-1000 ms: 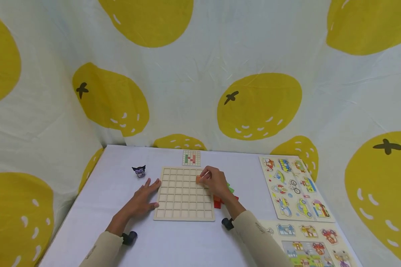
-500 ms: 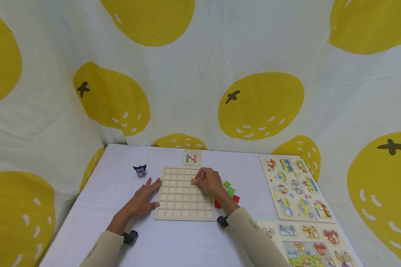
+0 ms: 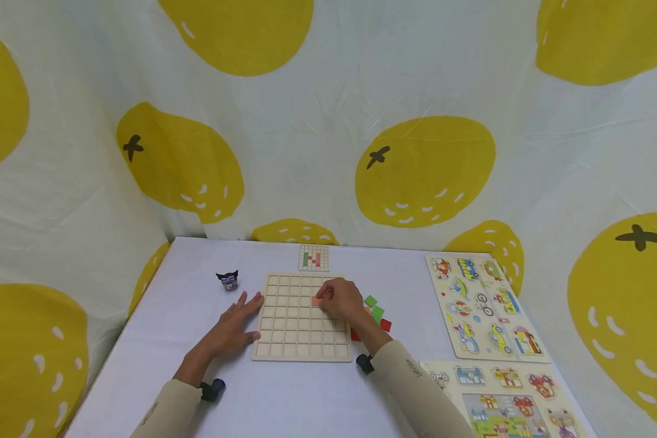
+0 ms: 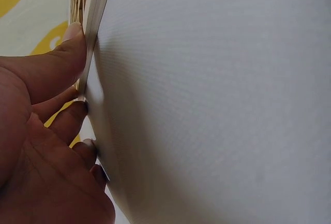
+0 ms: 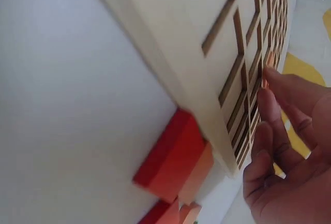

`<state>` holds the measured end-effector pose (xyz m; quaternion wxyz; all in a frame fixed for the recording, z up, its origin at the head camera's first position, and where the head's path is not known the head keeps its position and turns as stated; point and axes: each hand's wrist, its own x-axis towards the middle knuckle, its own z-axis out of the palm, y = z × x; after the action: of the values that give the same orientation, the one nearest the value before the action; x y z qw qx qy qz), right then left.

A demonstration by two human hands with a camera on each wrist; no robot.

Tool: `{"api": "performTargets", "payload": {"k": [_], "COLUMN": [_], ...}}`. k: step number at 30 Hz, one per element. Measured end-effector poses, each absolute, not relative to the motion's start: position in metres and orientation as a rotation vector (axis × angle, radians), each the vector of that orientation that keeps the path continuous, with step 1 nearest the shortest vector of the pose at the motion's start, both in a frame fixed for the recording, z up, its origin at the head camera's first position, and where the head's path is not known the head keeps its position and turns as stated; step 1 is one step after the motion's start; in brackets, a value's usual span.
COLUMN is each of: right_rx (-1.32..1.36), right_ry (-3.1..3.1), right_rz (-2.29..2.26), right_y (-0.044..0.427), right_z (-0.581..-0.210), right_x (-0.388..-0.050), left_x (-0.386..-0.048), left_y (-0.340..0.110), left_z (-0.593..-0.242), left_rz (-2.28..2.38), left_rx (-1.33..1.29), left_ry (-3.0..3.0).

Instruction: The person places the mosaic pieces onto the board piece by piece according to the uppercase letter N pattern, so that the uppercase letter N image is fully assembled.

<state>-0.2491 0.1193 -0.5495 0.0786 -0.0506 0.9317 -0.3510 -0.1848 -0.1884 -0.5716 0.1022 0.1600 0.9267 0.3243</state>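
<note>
A pale wooden grid board lies on the white table in the head view. My left hand rests against its left edge, fingers spread; in the left wrist view the thumb touches the board's rim. Over the board's upper right part, my right hand pinches a small orange square tile with bent fingers. That tile looks flat at a grid cell. In the right wrist view the fingertips partly cover the orange tile.
Right of the board lie loose green tiles and red tiles, partly hidden by the right arm. A pattern card sits behind the board. A small dark figurine stands left. Picture puzzle boards lie far right.
My right hand has moved left and slightly down over the board with the orange tile, which now looks flat at a cell. The left hand has stayed at the board's left edge.
</note>
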Motion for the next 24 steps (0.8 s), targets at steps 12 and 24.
{"api": "performTargets", "payload": {"k": [12,24], "right_rx": [-0.194,-0.262], "right_ry": [2.637,2.689], "right_rz": [-1.262,-1.124], "right_y": [0.167,0.225], "right_z": [-0.531,-0.536], "right_x": [-0.244,-0.232], "left_x": [-0.187,-0.186], "left_y": [-0.189,-0.189], "left_z": [-0.573,-0.575], "left_rz": [0.972,0.977], "left_rx": [0.487,0.493], "left_ry": [2.732,2.735]}}
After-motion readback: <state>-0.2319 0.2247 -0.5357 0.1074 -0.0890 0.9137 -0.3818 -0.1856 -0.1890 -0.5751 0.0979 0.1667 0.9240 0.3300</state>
